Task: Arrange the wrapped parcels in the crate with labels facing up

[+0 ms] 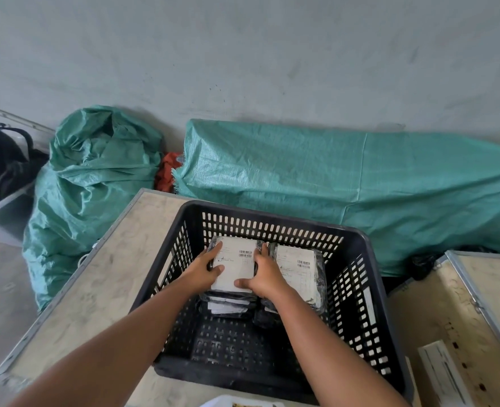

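A black slotted crate [357, 292] stands on a wooden table. Inside, against its far wall, are two stacks of black-wrapped parcels with white barcode labels facing up. The top parcel of the left stack [237, 261] is held from both sides: my left hand [206, 267] grips its left edge, my right hand [262, 274] its right edge and near corner. The right stack's top parcel [300, 271] lies untouched beside my right hand. More parcels show under the held one. The crate's near half is bare floor.
The wooden table [102, 289] has metal edging. A second wooden box [460, 315] stands at the right with a white carton [445, 374] on it. Two green woven sacks [96, 183] [360, 183] lie behind, against the grey wall. A black bag [2, 163] sits far left.
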`<state>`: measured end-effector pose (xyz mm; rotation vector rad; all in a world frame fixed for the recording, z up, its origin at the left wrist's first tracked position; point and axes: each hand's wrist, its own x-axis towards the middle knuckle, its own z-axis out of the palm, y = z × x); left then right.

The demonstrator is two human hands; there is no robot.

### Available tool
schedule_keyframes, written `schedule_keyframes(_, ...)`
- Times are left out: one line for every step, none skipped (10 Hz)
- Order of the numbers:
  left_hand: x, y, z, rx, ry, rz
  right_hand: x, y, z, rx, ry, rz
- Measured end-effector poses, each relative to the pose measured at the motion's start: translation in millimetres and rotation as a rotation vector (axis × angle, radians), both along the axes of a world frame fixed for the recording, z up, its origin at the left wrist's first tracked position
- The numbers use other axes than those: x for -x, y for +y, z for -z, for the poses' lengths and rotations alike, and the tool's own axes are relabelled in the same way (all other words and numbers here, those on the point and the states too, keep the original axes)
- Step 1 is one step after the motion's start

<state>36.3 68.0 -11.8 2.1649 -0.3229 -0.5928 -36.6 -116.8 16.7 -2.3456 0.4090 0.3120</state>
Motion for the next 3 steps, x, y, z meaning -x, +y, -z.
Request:
schedule_keyframes(-1,-5,-9,-0.001,0.027,-0.018,4,2,-4,0.0,-0.059,-0.002)
schedule_keyframes(3,-10,-33,-0.061,0.005,-0.022,20,5,-15,-0.048,-0.108,0.043)
schedule_keyframes(16,-6,-54,-0.023,-0.098,-0.059,33,-2,-32,-0.127,-0.185,0.114)
